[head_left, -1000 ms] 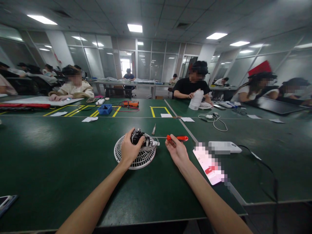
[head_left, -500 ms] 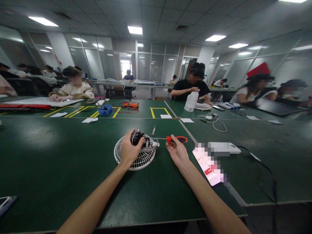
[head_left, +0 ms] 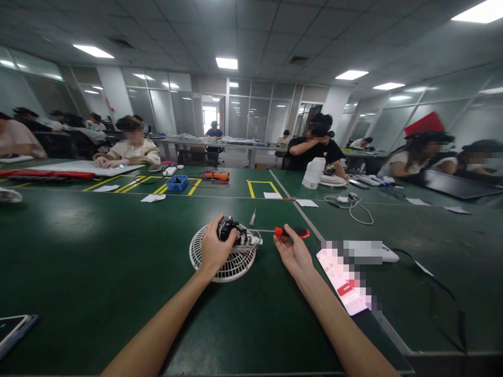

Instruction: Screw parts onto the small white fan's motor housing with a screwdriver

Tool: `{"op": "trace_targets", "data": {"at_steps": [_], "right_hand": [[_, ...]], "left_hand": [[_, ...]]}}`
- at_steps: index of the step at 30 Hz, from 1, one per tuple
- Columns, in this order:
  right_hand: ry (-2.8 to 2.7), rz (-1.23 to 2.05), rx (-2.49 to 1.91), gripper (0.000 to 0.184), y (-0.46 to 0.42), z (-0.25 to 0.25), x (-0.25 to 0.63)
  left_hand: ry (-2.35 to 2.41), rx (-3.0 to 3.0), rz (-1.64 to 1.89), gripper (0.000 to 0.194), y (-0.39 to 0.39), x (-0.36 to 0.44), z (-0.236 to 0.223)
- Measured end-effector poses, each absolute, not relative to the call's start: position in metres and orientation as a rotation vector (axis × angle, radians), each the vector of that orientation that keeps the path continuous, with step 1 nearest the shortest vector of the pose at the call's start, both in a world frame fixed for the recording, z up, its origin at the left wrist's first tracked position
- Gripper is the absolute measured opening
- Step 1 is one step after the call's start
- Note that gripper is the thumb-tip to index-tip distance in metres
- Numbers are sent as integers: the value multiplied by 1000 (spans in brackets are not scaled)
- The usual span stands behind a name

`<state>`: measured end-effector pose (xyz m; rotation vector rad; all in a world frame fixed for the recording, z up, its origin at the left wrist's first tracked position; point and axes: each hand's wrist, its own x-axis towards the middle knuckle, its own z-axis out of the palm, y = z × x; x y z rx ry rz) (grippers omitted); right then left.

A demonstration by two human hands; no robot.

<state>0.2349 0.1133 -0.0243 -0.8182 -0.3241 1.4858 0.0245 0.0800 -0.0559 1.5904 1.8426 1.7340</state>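
My left hand (head_left: 215, 248) is closed around a black fan motor (head_left: 227, 230) that sits on a round white fan grille (head_left: 236, 270). Wires and white parts stick out from the motor's right side. Between the thumb and fingers of my right hand (head_left: 293, 251) is a screwdriver (head_left: 301, 232) with a red and black handle. Its shaft lies level and points left, the tip reaching the white parts beside the motor; exact contact is too small to make out. Just behind the grille lies a small clear-handled screwdriver (head_left: 252, 217).
A phone with a pink screen (head_left: 342, 283) lies right of my right arm, near a white device (head_left: 363, 252) with a black cable. Farther back are a blue bin (head_left: 177, 183), an orange meter (head_left: 217, 175) and a coiled grey cable (head_left: 359, 207). Co-workers sit across the table.
The whole view has shifted slightly, so things appear a little lower and farther right. Both hands keep their holds on motor and screwdriver. The co-worker opposite has raised an arm toward the head.
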Motion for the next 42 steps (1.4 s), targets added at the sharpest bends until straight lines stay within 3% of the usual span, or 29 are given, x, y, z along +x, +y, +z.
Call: {"op": "trace_targets", "data": {"at_steps": [24,42], "right_hand": [[-321,1464,-832,18,116,-24,235],[-354,1454,-797,28,118,-31,237]], "left_hand": [[1843,1575,1745,54,82,26,-55],[1839,1610,1762,56,83,25,-54]]}}
